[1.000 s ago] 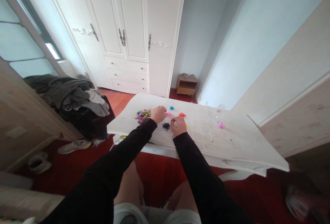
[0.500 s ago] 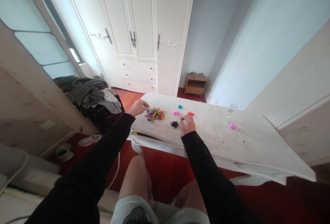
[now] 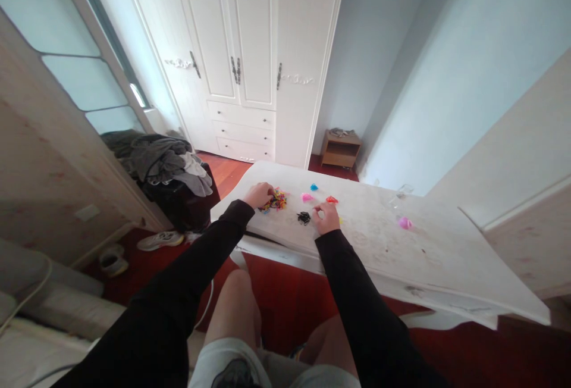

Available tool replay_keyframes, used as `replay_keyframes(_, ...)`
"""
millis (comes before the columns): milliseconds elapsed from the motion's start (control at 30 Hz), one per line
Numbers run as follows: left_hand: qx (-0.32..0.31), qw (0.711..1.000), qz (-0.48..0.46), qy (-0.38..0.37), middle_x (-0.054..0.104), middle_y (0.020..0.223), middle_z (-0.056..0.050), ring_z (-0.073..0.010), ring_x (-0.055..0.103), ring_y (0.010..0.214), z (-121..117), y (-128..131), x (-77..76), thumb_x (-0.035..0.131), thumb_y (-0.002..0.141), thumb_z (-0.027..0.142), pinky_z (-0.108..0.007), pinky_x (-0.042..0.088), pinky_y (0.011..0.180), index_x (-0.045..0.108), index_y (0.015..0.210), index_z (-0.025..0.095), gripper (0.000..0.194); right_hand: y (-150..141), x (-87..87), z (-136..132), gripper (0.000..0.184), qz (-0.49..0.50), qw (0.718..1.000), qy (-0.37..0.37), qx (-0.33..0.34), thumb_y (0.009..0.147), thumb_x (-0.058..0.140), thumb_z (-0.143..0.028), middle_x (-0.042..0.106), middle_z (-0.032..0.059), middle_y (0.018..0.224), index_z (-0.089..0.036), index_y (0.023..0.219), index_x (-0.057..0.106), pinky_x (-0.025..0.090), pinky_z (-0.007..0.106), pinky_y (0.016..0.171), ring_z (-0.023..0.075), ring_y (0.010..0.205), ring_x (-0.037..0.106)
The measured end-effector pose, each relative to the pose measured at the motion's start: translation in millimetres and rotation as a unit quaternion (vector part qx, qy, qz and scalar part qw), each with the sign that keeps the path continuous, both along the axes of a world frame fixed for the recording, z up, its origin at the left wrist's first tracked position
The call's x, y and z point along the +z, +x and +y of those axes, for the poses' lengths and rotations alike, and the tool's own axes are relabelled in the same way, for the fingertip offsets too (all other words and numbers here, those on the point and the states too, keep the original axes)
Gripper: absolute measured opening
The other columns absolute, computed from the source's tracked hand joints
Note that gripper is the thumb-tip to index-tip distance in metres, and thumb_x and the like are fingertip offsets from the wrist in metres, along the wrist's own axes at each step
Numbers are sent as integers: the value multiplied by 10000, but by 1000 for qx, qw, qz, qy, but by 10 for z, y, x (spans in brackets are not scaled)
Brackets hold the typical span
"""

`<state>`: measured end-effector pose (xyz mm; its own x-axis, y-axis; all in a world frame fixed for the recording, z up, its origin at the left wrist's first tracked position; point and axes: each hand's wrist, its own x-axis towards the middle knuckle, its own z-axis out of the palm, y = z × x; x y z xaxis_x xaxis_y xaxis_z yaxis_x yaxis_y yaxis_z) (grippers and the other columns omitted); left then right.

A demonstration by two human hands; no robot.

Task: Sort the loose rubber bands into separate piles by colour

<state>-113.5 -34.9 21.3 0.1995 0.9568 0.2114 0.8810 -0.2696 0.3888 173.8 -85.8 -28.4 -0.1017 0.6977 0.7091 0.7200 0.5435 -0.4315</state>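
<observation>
My left hand (image 3: 259,195) is at the left side of a pile of multicoloured small bands (image 3: 277,200), its closed fingertips reaching into the pile. What those fingers pinch is too small to make out. To the right, my right hand (image 3: 328,219) hovers low over the table with thumb and fingers pinched together; anything between them cannot be made out. Just left of it lies a small heap of black bands (image 3: 304,218). Beyond are small pink (image 3: 306,197), blue (image 3: 314,187) and red heaps (image 3: 332,199). A yellow bit (image 3: 341,221) is mostly hidden behind the right hand.
Everything lies on a long white table (image 3: 370,239). A purple-pink clump (image 3: 405,222) and a clear plastic item (image 3: 400,193) sit towards its right. Clothes (image 3: 167,159) are piled at the left; a white wardrobe (image 3: 250,31) and a small wooden cabinet (image 3: 341,149) stand behind.
My left hand has moved right and down onto the multicoloured pile, now covering its left side. The right hand stays beside the black heap. The view has shifted slightly.
</observation>
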Motion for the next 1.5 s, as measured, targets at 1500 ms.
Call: replay_keyframes(1500, -66, 992, -105, -20, 670, 625, -29, -179, 590, 616, -99, -104, 67, 659, 679, 273, -287, 446, 635, 715, 695, 169, 120, 8, -52, 35, 148, 10, 999, -30, -2, 792, 564, -205, 626, 42, 714, -236, 647, 565, 479, 386, 817, 234, 791, 568)
